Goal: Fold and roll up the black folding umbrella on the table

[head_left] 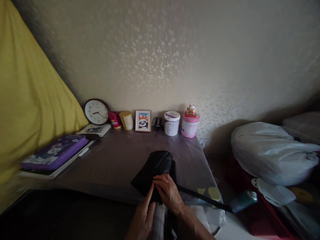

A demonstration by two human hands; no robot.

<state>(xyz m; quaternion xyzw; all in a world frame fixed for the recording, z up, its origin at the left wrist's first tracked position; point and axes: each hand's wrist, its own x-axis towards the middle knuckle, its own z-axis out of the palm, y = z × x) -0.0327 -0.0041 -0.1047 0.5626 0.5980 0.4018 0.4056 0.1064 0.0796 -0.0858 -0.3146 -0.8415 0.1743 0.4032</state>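
Black bundle [155, 165] | near end partly hidden | right fingers [163, 180] curled on it | left fingers [149, 196] extended | grips unclear

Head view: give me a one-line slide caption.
Both hands at work on a black bundle over a plastic-covered table, with a round clock and framed panda picture behind.

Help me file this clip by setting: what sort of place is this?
Most likely a room in a home: a round clock, a framed panda picture and a small cat figurine on a pink-lidded tub suggest household living space rather than a workshop.
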